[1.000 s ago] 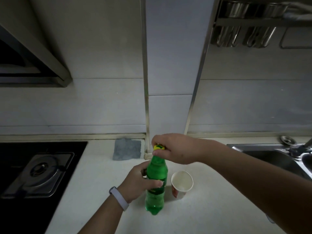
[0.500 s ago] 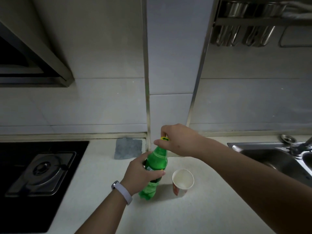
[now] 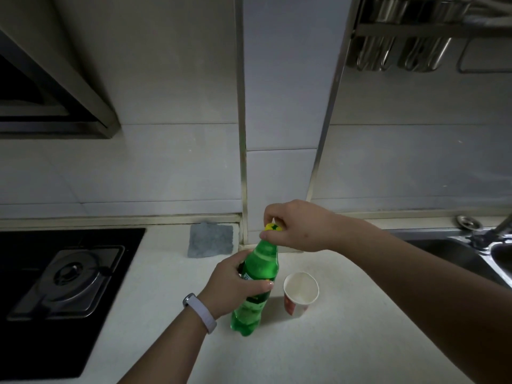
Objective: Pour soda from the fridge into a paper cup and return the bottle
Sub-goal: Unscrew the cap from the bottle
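**Cap on, cup dry: pour not yet begun**

Green soda bottle [image 3: 263,263] is out of the fridge and at the white countertop [image 3: 318,353]. It is tilted, neck leaning toward the wall. Whether the base touches the counter or sits just above it, cannot tell.

Left hand [image 3: 238,284], with a pale wristband [image 3: 200,309], wraps the bottle's middle over the label, thumb across the front. Right hand [image 3: 300,225] pinches the yellow cap [image 3: 273,227] from above, fingertips closed around its rim. The cap sits on the neck; looks like the unscrewing step.

Paper cup [image 3: 295,308] stands upright just right of the bottle, not touching it, with no liquid visible inside.

Also here: gas hob [image 3: 69,275] at left, grey cloth [image 3: 210,239] against the wall, sink [image 3: 454,253] at right.

Done, by my reading: fetching the bottle and setting out the cup. Left: cap off, pour, recap, bottle back to the fridge.
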Action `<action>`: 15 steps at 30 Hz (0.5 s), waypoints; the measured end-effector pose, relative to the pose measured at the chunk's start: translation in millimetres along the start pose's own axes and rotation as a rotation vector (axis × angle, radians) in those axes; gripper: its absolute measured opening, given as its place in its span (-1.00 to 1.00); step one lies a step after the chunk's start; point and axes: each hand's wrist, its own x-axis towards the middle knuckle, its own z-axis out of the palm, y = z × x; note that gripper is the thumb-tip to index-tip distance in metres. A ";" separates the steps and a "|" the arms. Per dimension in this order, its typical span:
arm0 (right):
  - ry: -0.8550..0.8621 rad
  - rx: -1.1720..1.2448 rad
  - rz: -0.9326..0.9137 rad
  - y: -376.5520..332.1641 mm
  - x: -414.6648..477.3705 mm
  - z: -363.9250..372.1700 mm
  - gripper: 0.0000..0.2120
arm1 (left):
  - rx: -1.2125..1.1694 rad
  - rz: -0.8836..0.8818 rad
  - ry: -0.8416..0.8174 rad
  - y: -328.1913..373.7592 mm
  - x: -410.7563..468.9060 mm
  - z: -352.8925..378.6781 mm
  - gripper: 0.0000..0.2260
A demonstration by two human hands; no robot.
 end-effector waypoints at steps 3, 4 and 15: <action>0.032 -0.062 0.083 -1.6 3.3 4.9 -0.65 | 0.038 0.005 0.018 2.5 1.5 -1.2 -0.51; 0.029 -0.067 0.094 -2.5 3.9 6.3 -0.64 | 0.046 0.004 0.025 2.8 1.2 -1.7 -0.50; -0.162 0.077 -0.123 -0.1 2.3 -14.6 -0.91 | 0.049 0.005 0.027 3.1 0.5 -3.5 -0.51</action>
